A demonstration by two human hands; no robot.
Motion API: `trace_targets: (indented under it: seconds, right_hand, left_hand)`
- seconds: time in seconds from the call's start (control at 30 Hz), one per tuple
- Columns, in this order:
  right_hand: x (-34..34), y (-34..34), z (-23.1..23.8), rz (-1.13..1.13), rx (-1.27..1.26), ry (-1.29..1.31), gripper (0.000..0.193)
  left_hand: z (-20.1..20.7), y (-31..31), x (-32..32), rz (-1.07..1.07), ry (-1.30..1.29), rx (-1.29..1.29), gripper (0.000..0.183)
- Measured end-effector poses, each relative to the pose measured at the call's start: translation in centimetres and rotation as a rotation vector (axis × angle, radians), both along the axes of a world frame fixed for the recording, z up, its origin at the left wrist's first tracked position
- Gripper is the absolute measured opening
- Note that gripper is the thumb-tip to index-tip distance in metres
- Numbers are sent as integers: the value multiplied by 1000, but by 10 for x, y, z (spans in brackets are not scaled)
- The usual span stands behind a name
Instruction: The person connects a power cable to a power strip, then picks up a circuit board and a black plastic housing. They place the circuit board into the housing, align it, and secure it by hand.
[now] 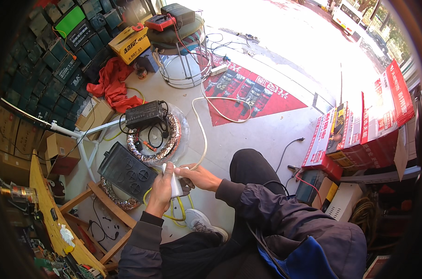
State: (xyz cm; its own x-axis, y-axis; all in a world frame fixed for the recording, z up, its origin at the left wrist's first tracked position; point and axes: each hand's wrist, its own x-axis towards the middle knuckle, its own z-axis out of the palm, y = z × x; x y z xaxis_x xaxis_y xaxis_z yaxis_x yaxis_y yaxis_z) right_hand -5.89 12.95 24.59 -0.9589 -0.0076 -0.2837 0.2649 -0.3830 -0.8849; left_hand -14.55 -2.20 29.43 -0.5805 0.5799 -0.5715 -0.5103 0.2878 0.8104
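A white oblong block point(175, 187), which looks like an electrical socket, is gripped upright in my left hand point(161, 188). My right hand point(199, 178) closes on a white cable point(203, 139) where it reaches the block's upper end; the fingers cover the joint. From there the cable loops away across the floor to a white power strip point(218, 70). Yellow cable point(176, 217) hangs beneath the hands. Just left of them lies a dark plastic cover point(127, 171). Beyond it, a black charger-like box point(146, 114) rests on a foil-wrapped ring point(173, 144).
A wooden frame point(120, 246) and yellow board point(53, 216) stand at left. Stacked dark batteries point(57, 69) line the far left. A stool point(185, 60) carries a red device point(160, 22). Red cartons point(369, 135) stand at right. My shoe point(204, 223) is below my hands.
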Motion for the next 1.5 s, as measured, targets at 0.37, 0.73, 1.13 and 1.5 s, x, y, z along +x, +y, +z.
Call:
trace_targets:
  seconds: [0.37, 0.73, 1.13, 1.5]
  right_hand:
    - [1, 2, 0, 23, -18, 14, 46]
    - [0, 0, -10, 14, -32, 53, 41]
    - [1, 6, -5, 63, -43, 24, 37]
    - [3, 9, 6, 69, -54, -5, 38]
  left_hand:
    - [1, 0, 0, -27, -17, -27, 69]
    - [11, 4, 3, 2, -27, -9, 68]
    - [19, 7, 4, -8, -13, -47, 59]
    - [11, 4, 3, -44, 54, -88, 61]
